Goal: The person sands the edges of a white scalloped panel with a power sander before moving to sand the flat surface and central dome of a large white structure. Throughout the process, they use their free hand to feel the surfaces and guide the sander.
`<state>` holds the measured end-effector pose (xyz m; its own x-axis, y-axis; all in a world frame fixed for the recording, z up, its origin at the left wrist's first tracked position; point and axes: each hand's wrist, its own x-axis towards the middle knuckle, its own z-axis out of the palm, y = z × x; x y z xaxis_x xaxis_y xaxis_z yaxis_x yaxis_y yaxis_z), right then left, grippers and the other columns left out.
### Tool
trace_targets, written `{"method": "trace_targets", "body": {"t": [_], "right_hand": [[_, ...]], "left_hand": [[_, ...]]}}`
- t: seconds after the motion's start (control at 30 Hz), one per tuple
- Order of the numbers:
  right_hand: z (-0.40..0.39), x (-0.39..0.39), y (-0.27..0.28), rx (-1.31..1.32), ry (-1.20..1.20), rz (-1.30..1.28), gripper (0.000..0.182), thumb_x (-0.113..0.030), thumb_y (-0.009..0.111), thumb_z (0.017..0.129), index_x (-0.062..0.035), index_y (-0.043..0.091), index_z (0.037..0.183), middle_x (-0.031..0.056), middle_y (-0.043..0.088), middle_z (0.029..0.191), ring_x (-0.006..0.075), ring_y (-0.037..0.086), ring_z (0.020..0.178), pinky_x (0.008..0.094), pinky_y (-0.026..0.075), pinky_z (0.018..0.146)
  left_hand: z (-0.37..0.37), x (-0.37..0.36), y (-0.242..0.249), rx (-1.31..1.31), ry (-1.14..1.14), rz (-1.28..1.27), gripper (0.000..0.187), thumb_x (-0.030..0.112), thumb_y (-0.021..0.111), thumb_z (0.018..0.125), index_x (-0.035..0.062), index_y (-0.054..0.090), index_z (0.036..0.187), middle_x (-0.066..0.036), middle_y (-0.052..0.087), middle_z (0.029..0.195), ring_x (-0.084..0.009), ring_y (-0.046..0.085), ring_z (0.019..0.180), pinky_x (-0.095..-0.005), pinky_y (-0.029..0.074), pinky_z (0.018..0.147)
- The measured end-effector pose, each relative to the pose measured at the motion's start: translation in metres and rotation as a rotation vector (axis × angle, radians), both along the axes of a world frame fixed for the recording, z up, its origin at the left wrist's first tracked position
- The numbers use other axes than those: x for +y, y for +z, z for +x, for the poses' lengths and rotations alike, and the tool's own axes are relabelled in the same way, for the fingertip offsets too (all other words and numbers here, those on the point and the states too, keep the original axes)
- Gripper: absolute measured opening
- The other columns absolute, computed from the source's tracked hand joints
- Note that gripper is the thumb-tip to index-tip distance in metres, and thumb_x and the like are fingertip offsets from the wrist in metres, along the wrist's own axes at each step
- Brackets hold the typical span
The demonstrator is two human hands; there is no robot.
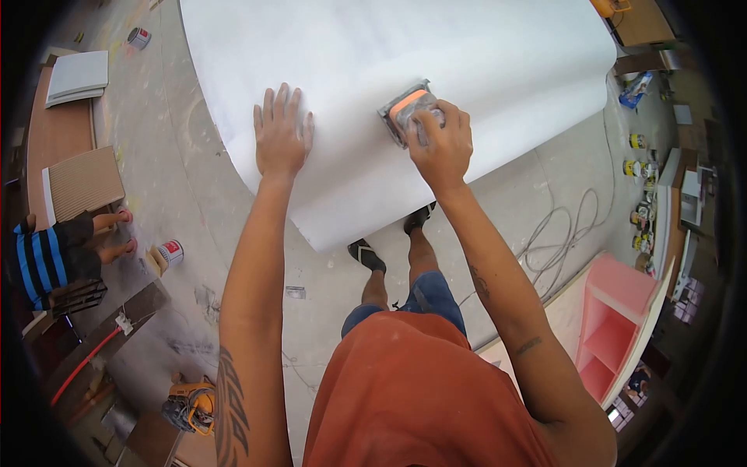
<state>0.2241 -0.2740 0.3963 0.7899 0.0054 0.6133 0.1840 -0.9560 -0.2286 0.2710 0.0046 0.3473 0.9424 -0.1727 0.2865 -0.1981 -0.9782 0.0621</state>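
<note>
The right hand (pixel 442 148) has its grip closed over a sanding block (pixel 406 110) pressed on the white panel (pixel 405 54), up and right of the left hand (pixel 282 132), which lies flat, fingers spread, holding nothing.

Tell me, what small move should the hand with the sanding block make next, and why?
Probably slide the sanding block along the white panel: the right hand grips it flat on the surface, and the left hand lies spread, bracing the panel.
</note>
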Motion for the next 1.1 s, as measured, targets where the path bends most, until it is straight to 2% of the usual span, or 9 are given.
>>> {"method": "trace_targets", "body": {"t": [0.3, 0.33, 0.37, 0.4, 0.47, 0.6, 0.77, 1.03, 1.1], "right_hand": [[0.143, -0.013, 0.059, 0.181, -0.114, -0.134, 0.019, -0.026, 0.076, 0.085, -0.0161, 0.075, 0.102, 0.0097, 0.067, 0.109, 0.0328, 0.064, 0.101, 0.0473, 0.057, 0.077], [0.155, -0.01, 0.069, 0.311, -0.113, -0.153, 0.032, -0.032, 0.075, 0.087, -0.0114, 0.075, 0.112, 0.0207, 0.07, 0.108, 0.0364, 0.067, 0.108, 0.0489, 0.058, 0.086], [0.159, -0.007, 0.077, 0.442, -0.109, -0.172, 0.045, -0.038, 0.074, 0.089, -0.0067, 0.075, 0.121, 0.0317, 0.074, 0.107, 0.04, 0.07, 0.116, 0.0506, 0.058, 0.096], [0.158, -0.006, 0.074, 0.439, -0.103, -0.17, 0.045, -0.038, 0.074, 0.089, -0.0067, 0.075, 0.121, 0.0317, 0.074, 0.107, 0.04, 0.07, 0.116, 0.0506, 0.058, 0.096], [0.142, -0.004, 0.056, 0.278, -0.084, -0.151, 0.021, -0.027, 0.076, 0.086, -0.0152, 0.075, 0.104, 0.0099, 0.067, 0.11, 0.0328, 0.065, 0.101, 0.0466, 0.057, 0.078], [0.068, 0.002, 0.036, 0.065, -0.123, -0.023, 0.02, -0.027, 0.076, 0.086, -0.017, 0.074, 0.104, 0.0088, 0.066, 0.112, 0.0321, 0.064, 0.102, 0.0457, 0.057, 0.081], [0.007, -0.017, -0.005, 0.019, -0.165, 0.096, 0.021, -0.019, 0.08, 0.081, -0.0194, 0.074, 0.101, 0.0056, 0.064, 0.117, 0.031, 0.062, 0.101, 0.0449, 0.056, 0.082], [0.103, -0.079, 0.038, 0.085, -0.282, 0.011, 0.023, -0.024, 0.079, 0.083, -0.0153, 0.074, 0.104, 0.0072, 0.064, 0.114, 0.0311, 0.063, 0.101, 0.0451, 0.058, 0.078], [0.141, -0.092, 0.055, 0.288, -0.327, -0.053, 0.023, -0.026, 0.076, 0.086, -0.0138, 0.074, 0.106, 0.0079, 0.064, 0.115, 0.0308, 0.064, 0.102, 0.0443, 0.059, 0.078]], "left_hand": [[0.0, 0.005, -0.001, 0.03, -0.119, 0.055, 0.054, 0.038, 0.056, 0.107, 0.025, 0.05, 0.159, -0.005, 0.041, 0.168, -0.0319, 0.035, 0.157, -0.0556, 0.028, 0.129], [-0.001, 0.006, 0.0, 0.03, -0.121, 0.056, 0.054, 0.038, 0.056, 0.107, 0.025, 0.05, 0.159, -0.005, 0.041, 0.168, -0.0319, 0.035, 0.157, -0.0556, 0.028, 0.129], [-0.002, 0.008, 0.002, 0.054, -0.294, 0.102, 0.056, 0.041, 0.058, 0.106, 0.0265, 0.048, 0.16, -0.004, 0.039, 0.17, -0.032, 0.033, 0.158, -0.0565, 0.027, 0.129], [-0.003, 0.011, 0.005, 0.076, -0.462, 0.15, 0.059, 0.044, 0.059, 0.106, 0.028, 0.047, 0.161, -0.004, 0.036, 0.172, -0.0321, 0.031, 0.159, -0.0574, 0.027, 0.13], [-0.006, 0.01, 0.015, 0.128, -0.567, 0.178, 0.063, 0.045, 0.061, 0.104, 0.0288, 0.045, 0.162, -0.003, 0.033, 0.174, -0.0312, 0.027, 0.161, -0.0572, 0.025, 0.131], [-0.009, 0.01, 0.019, 0.192, -0.687, 0.212, 0.073, 0.05, 0.066, 0.099, 0.0308, 0.041, 0.165, 0.0, 0.029, 0.176, -0.0295, 0.022, 0.163, -0.0563, 0.023, 0.132], [-0.009, 0.003, 0.021, 0.241, -0.598, 0.179, 0.074, 0.053, 0.064, 0.099, 0.0304, 0.04, 0.165, 0.001, 0.029, 0.176, -0.0292, 0.023, 0.163, -0.0549, 0.022, 0.132], [-0.004, -0.043, 0.018, 0.204, -0.402, 0.058, 0.083, 0.056, 0.07, 0.095, 0.0237, 0.041, 0.165, -0.005, 0.031, 0.175, -0.0331, 0.023, 0.163, -0.0631, 0.019, 0.13], [0.009, -0.07, 0.018, 0.175, -0.322, 0.011, 0.083, 0.056, 0.07, 0.095, 0.0235, 0.041, 0.165, -0.005, 0.031, 0.175, -0.0334, 0.022, 0.163, -0.0643, 0.018, 0.13]]}}
